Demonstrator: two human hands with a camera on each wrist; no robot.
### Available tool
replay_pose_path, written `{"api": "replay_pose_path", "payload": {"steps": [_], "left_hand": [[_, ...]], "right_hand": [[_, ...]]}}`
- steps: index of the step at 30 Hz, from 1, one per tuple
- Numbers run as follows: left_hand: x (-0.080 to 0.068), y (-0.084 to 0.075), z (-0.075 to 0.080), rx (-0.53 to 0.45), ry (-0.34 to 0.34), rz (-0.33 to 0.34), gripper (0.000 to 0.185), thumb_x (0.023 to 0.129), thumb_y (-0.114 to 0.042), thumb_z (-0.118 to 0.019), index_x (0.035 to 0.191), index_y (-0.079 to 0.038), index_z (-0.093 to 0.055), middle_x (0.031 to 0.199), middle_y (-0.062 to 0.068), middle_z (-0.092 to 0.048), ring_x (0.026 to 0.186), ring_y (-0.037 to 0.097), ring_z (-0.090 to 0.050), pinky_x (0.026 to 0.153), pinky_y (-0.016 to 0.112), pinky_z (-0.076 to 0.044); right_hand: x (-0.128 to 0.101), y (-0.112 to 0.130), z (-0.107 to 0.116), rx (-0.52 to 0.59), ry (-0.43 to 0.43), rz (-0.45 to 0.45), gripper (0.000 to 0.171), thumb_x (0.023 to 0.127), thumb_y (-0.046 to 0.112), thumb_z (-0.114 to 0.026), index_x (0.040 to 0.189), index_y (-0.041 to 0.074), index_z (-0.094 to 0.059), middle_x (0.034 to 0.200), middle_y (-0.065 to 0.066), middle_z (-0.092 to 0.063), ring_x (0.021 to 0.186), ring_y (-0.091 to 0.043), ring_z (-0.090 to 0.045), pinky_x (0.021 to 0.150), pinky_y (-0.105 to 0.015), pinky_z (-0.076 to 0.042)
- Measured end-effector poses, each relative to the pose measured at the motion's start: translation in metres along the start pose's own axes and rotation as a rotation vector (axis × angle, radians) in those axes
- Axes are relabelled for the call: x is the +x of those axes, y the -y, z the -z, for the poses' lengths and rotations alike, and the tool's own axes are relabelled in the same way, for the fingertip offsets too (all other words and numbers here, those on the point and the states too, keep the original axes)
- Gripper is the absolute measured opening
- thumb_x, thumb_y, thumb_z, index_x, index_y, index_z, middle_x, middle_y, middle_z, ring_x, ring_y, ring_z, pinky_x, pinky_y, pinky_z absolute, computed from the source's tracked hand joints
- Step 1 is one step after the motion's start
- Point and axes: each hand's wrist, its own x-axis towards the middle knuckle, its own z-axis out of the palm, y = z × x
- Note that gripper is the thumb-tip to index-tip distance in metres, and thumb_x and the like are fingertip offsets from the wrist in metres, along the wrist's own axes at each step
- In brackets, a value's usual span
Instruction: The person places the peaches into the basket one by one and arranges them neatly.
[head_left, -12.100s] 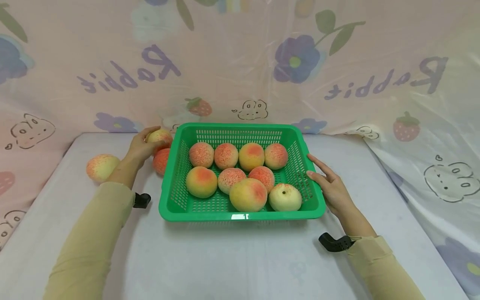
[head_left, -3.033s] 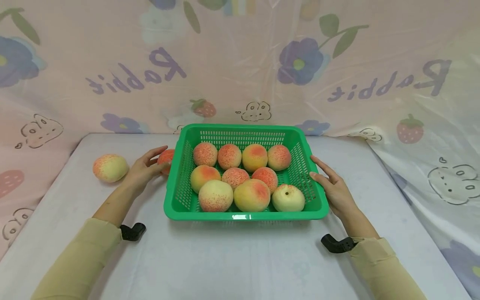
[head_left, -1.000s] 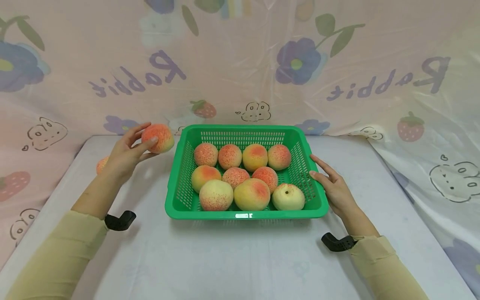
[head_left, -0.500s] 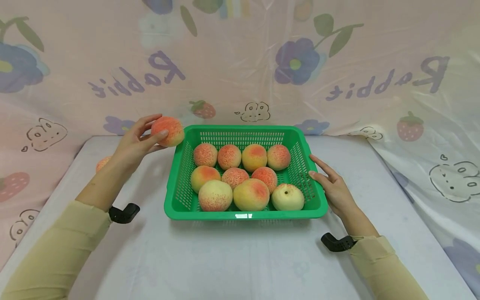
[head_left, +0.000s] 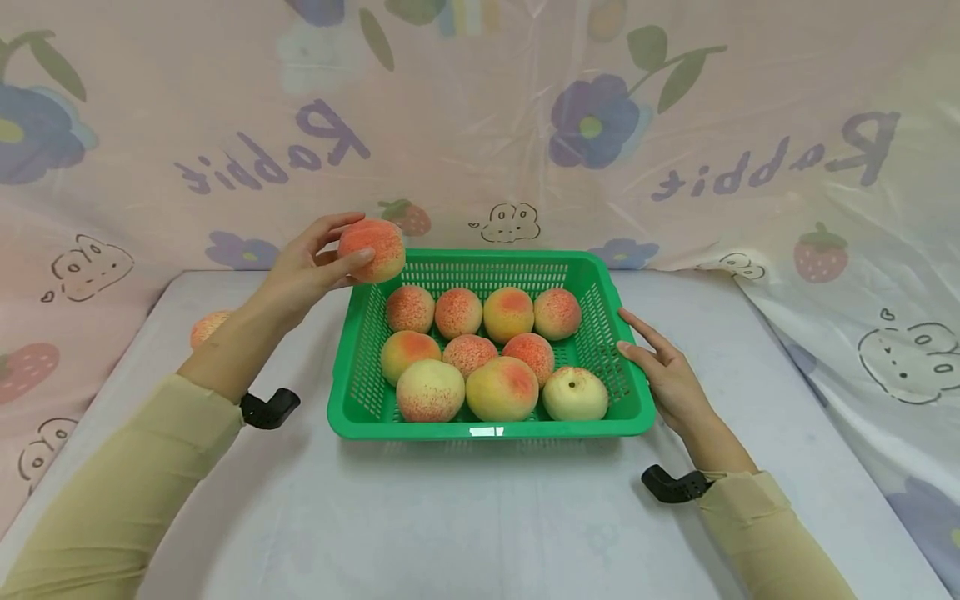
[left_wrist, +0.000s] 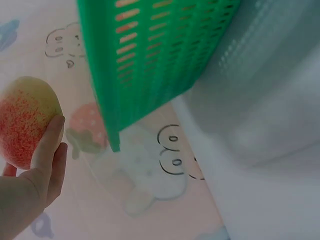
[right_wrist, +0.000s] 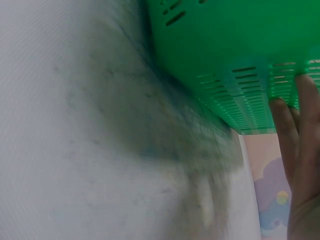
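Note:
My left hand (head_left: 307, 267) holds a red-and-yellow peach (head_left: 372, 250) between thumb and fingers, raised over the back left corner of a green plastic basket (head_left: 487, 430). In the left wrist view the same peach (left_wrist: 27, 122) sits in the fingers, apart from the basket's wall (left_wrist: 150, 55). Several peaches lie in the basket, among them a pale speckled one (head_left: 431, 391) and a yellow one (head_left: 502, 389) at the front. My right hand (head_left: 667, 379) grips the basket's right rim, thumb over the edge; in the right wrist view its fingers (right_wrist: 287, 125) lie against the outer slotted side.
Another peach (head_left: 208, 329) lies on the white-covered table (head_left: 480, 525) at the left, partly hidden behind the left forearm. A printed curtain (head_left: 465, 125) hangs close behind the basket. Black camera mounts (head_left: 272, 408) stick out from both wrists.
A pale speckled peach has come into the basket's front left. The left hand then picked up the red peach beside the basket and carried it up and right over the rim. The right hand stays put.

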Motion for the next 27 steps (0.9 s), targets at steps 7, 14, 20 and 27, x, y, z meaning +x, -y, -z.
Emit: {"api": "replay_pose_path", "payload": {"steps": [7, 14, 20, 27], "left_hand": [[0.008, -0.008, -0.012, 0.000, 0.058, -0.044, 0.056, 0.096, -0.021, -0.060, 0.146, -0.017, -0.037, 0.145, 0.011, -0.034, 0.109, 0.017, -0.051, 0.080, 0.019, -0.053], [0.015, -0.015, -0.025, -0.016, 0.116, -0.074, 0.056, 0.096, -0.018, -0.060, 0.147, -0.015, -0.036, 0.145, 0.012, -0.033, 0.110, 0.020, -0.049, 0.078, 0.021, -0.054], [0.022, -0.020, -0.038, 0.005, 0.139, -0.081, 0.054, 0.096, -0.016, -0.059, 0.146, -0.017, -0.039, 0.146, 0.011, -0.035, 0.116, 0.026, -0.049, 0.079, 0.024, -0.053], [0.027, -0.030, -0.053, 0.063, 0.182, -0.097, 0.056, 0.094, -0.019, -0.062, 0.145, -0.018, -0.039, 0.146, 0.010, -0.036, 0.124, 0.028, -0.046, 0.088, 0.036, -0.053]], "right_hand": [[0.001, 0.000, -0.001, -0.020, -0.022, -0.009, 0.057, 0.100, 0.019, -0.053, 0.151, 0.026, -0.030, 0.100, 0.004, -0.072, 0.081, -0.010, -0.070, 0.067, -0.027, -0.058], [0.001, 0.001, -0.001, -0.014, -0.024, -0.007, 0.057, 0.100, 0.018, -0.053, 0.151, 0.026, -0.030, 0.101, 0.004, -0.072, 0.082, -0.011, -0.071, 0.067, -0.027, -0.058], [0.000, 0.002, -0.002, -0.011, -0.031, -0.019, 0.058, 0.099, 0.019, -0.054, 0.152, 0.026, -0.030, 0.101, 0.004, -0.072, 0.082, -0.011, -0.071, 0.067, -0.027, -0.058], [-0.001, 0.002, -0.002, -0.009, -0.034, -0.013, 0.058, 0.099, 0.018, -0.054, 0.152, 0.024, -0.030, 0.102, 0.004, -0.072, 0.083, -0.011, -0.071, 0.068, -0.027, -0.058]]}}
